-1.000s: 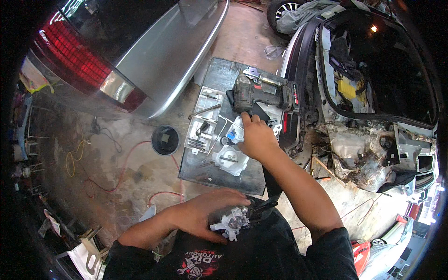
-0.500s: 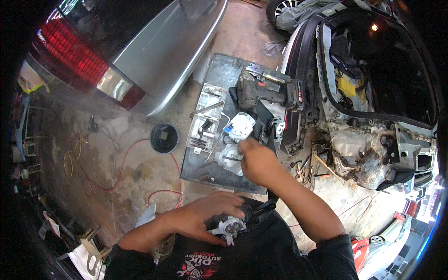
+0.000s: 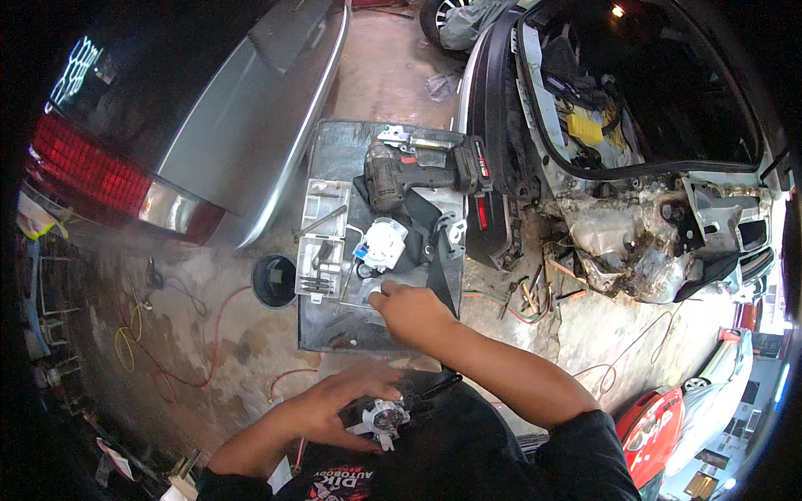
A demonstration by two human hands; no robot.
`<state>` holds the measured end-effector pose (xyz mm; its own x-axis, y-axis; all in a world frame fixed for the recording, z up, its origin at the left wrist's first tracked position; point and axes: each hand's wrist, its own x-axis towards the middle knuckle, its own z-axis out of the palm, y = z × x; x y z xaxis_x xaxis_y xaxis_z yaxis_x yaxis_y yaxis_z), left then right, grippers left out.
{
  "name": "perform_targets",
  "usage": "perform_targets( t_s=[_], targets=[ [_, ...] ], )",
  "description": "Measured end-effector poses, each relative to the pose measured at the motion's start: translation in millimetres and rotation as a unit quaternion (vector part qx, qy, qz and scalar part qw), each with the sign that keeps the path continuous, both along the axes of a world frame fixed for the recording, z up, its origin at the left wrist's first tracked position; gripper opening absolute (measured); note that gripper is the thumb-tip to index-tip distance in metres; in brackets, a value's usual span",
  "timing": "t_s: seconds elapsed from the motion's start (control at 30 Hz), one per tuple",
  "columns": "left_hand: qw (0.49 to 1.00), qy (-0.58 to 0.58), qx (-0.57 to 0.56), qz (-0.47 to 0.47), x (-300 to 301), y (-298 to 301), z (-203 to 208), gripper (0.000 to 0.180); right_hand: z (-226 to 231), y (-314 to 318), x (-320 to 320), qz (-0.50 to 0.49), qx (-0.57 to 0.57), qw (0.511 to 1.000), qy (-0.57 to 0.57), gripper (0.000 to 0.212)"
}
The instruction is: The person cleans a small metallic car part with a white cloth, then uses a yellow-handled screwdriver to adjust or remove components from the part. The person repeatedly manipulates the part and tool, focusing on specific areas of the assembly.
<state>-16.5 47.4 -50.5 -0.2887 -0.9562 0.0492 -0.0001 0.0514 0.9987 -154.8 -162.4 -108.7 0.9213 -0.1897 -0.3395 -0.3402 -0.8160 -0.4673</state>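
1. Since the earlier frame, right hand (image 3: 415,315) has slid toward 7 o'clock over a dark, smooth, rectangular table (image 3: 330,336); camera view has shifted too.
2. Left hand (image 3: 338,409), at 7 o'clock from right, is curled round a small white plastic part (image 3: 387,415) w/ clear rounded face, near the black fabric shirt (image 3: 472,434).
3. Right fingers: bunched, pointing down at table; can't tell if anything's pinched.
4. At 11 o'clock from right hand: rounded, flat white plastic housing (image 3: 386,243), blue tab (image 3: 360,251) at its edge, lying loose.
5. Progress, my guess: approx. midway. Parts separated, none seen fastened together; what's left, can't tell.
6. Textures: at 10 o'clock, hard pale compartmented tray (image 3: 332,196) w/ slim dark rods (image 3: 317,284); at 12, scuffed black-grey cordless driver (image 3: 397,174), chunky, block battery.
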Motion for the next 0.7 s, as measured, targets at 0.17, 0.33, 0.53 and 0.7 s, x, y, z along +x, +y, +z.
perform_targets(
  t_s=[0.17, 0.33, 0.53, 0.7],
  targets=[
    [0.999, -0.013, 0.049, 0.002, 2, 3, 2, 0.092, -2, -31, -22, -0.158, 0.085, 0.969, -0.169, 0.027],
    [0.998, 0.020, 0.057, 0.030, 1, 4, 3, 0.090, 7, -114, -54, -0.402, 0.067, 0.900, -0.154, 0.034],
    [0.998, 0.008, 0.054, 0.023, 3, -1, 5, 0.091, -7, -125, -49, -0.432, -0.007, 0.890, -0.147, 0.045],
    [0.997, 0.016, 0.068, 0.027, 4, 3, 3, 0.091, 20, -180, 22, -0.298, -0.176, 0.920, -0.181, 0.029]
  ],
)
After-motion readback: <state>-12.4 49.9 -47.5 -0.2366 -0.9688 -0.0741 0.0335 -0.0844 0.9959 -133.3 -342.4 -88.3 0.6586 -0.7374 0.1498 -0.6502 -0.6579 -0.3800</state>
